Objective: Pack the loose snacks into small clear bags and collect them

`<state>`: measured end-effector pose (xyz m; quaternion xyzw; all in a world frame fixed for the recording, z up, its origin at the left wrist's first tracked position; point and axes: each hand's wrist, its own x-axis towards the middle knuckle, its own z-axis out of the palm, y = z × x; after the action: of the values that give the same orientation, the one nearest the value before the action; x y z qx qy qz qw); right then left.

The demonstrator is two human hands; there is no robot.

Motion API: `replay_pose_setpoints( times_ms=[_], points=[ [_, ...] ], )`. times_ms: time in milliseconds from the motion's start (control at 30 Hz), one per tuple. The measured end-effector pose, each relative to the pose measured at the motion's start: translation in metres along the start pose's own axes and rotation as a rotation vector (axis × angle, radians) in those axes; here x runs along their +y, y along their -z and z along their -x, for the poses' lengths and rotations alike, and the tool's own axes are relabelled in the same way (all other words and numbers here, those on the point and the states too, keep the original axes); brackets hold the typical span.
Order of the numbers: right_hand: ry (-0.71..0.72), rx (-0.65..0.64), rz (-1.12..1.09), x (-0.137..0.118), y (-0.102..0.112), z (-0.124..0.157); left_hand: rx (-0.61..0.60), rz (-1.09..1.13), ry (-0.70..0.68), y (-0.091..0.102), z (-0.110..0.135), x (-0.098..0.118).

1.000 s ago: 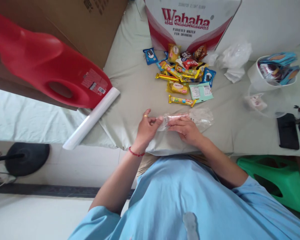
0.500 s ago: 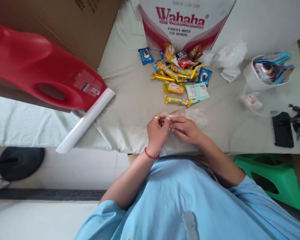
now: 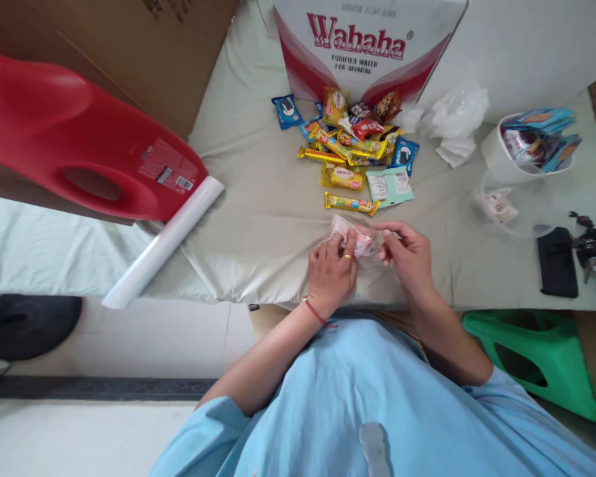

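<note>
A small clear plastic bag (image 3: 358,237) with something pink inside lies bunched on the cloth-covered table (image 3: 258,192), near its front edge. My left hand (image 3: 332,273), with a ring and a red wrist string, presses on the bag's left side with curled fingers. My right hand (image 3: 410,255) pinches the bag's right end between thumb and fingertips. Just beyond the bag lies a pile of wrapped snacks (image 3: 350,142), the nearest being a yellow bar (image 3: 351,203).
A Wahaha carton (image 3: 367,40) stands behind the snacks. A red jug (image 3: 74,146), a cardboard box (image 3: 144,46) and a white roll (image 3: 163,242) are at the left. At the right sit a white tub of packets (image 3: 526,149), crumpled plastic (image 3: 457,112), a black phone (image 3: 556,262) and a green stool (image 3: 536,358).
The flat, stretched bag has been gathered into a small bundle. My left hand moved right onto it and my right hand shifted right, pinching its end.
</note>
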<state>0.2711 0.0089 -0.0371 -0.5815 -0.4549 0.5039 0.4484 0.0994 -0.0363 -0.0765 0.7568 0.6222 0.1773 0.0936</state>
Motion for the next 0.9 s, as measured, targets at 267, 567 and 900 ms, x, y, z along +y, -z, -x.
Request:
replay_pose_setpoints(
  times_ms=[267, 567, 900],
  points=[
    [0.122, 0.368, 0.491, 0.022, 0.051, -0.022, 0.016, 0.099, 0.017, 0.003, -0.001, -0.006],
    [0.171, -0.167, 0.877, 0.028, 0.059, 0.012, -0.005, 0.080, 0.061, 0.003, -0.003, -0.002],
    [0.187, -0.010, 0.586, 0.030, 0.056, 0.025, 0.054, 0.120, 0.101, 0.009, -0.014, 0.004]
  ],
)
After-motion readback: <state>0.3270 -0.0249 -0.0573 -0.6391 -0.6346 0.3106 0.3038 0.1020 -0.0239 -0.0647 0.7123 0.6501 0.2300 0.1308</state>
